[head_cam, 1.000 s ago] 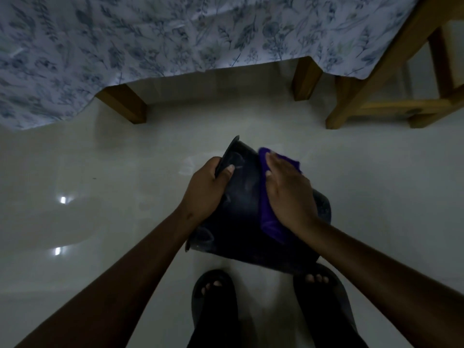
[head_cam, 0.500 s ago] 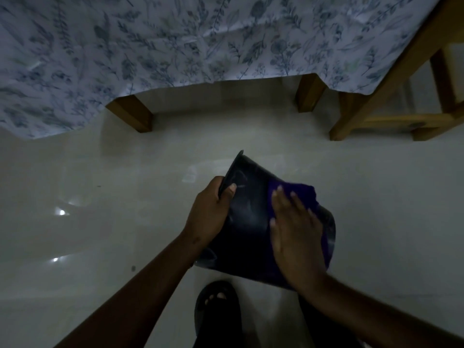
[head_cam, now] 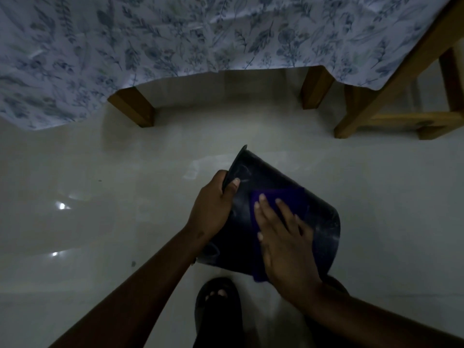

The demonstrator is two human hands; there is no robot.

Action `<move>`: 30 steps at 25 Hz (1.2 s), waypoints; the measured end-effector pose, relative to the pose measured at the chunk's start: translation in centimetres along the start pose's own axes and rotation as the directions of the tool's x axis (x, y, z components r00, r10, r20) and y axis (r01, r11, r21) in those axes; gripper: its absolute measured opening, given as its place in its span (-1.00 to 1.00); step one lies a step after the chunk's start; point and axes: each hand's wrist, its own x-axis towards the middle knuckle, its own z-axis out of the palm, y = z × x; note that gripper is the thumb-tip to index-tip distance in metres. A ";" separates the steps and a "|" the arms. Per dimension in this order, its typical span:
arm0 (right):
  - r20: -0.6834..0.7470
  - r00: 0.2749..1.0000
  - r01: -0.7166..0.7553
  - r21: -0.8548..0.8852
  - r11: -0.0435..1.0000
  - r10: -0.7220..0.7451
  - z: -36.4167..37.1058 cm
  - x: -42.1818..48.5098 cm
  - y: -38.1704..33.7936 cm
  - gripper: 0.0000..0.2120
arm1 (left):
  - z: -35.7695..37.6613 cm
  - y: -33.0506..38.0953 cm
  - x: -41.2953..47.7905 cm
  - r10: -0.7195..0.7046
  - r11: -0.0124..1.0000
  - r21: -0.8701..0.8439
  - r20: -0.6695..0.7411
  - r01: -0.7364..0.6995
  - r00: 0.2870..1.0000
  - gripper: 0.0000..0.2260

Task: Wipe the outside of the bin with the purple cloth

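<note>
A dark bin (head_cam: 271,179) is held tipped on its side above the pale floor, its rim toward the left. My left hand (head_cam: 212,205) grips that rim, thumb on the outer wall. My right hand (head_cam: 283,237) lies flat with spread fingers on the purple cloth (head_cam: 288,197), pressing it against the bin's outer wall. The cloth shows above my fingertips and hangs out below my palm. The bin's inside is hidden.
A table with wooden legs (head_cam: 135,109) and a blue floral tablecloth (head_cam: 175,38) stands ahead. A wooden stool frame (head_cam: 391,116) is at the right. My sandalled foot (head_cam: 218,302) is below the bin on the glossy floor (head_cam: 75,222).
My right hand has slid the cloth across the bin wall, from the far upper part toward me and down. The left hand keeps its grip on the rim.
</note>
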 end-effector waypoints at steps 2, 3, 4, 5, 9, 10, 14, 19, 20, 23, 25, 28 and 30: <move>0.005 1.000 0.008 0.015 1.000 -0.008 -0.2 3.7 0.7 -0.52 | 0.0 0.4 0.1 -0.007 1.000 -0.016 0.008 0.007 1.000 -0.83; 0.010 0.997 -0.082 0.073 0.994 0.081 -0.6 6.4 1.7 -0.54 | 0.0 0.6 0.2 -0.003 1.000 -0.016 0.010 0.003 1.000 -0.83; 0.018 0.980 -0.197 0.154 0.968 0.196 -1.0 8.8 3.2 -0.57 | -0.1 0.7 0.1 0.002 1.000 -0.013 0.007 -0.002 1.000 -0.83; 0.042 0.950 -0.312 0.214 0.926 0.310 -1.3 9.9 4.8 -0.59 | -0.1 0.7 0.0 0.009 1.000 -0.006 0.000 -0.009 1.000 -0.83; -0.011 0.969 -0.246 0.106 0.964 0.248 -1.0 2.7 2.0 -0.53 | 0.0 -0.2 -0.4 0.008 1.000 0.021 -0.017 -0.008 1.000 -0.83; 0.005 0.986 -0.168 0.081 0.982 0.168 -0.6 1.0 0.7 -0.50 | 0.1 -0.4 -0.4 0.004 1.000 0.017 -0.016 -0.004 1.000 -0.83; -0.005 0.998 -0.067 0.106 0.992 0.068 -0.7 7.1 1.6 -0.56 | 0.1 0.0 -0.5 0.019 1.000 0.022 -0.013 -0.019 1.000 -0.85; 0.002 0.941 -0.331 0.189 0.924 0.337 -1.4 7.1 4.1 -0.64 | 0.1 0.2 0.1 0.003 1.000 0.016 -0.020 -0.003 1.000 -0.87; -0.011 0.964 -0.265 0.107 0.958 0.267 -1.1 4.3 2.6 -0.59 | 0.2 0.1 0.3 -0.002 1.000 0.024 -0.023 0.002 1.000 -0.86; -0.022 1.000 -0.014 0.012 1.000 0.014 0.1 2.5 0.3 -0.51 | 0.5 0.1 0.4 -0.005 1.000 0.021 -0.015 0.005 1.000 -0.84; -0.020 0.998 -0.053 0.077 0.996 0.055 -0.8 6.9 1.4 -0.55 | 0.4 0.5 0.6 -0.010 1.000 0.029 -0.002 0.010 1.000 -0.85; -0.018 0.954 -0.290 0.206 0.935 0.300 -1.6 9.1 5.1 -0.61 | 0.2 0.9 1.4 -0.016 0.999 0.046 0.014 0.015 1.000 -0.85; -0.071 0.950 -0.298 0.089 0.950 0.304 -1.3 5.1 4.8 -0.56 | 0.4 0.7 1.6 -0.024 0.998 0.060 0.006 0.023 1.000 -0.83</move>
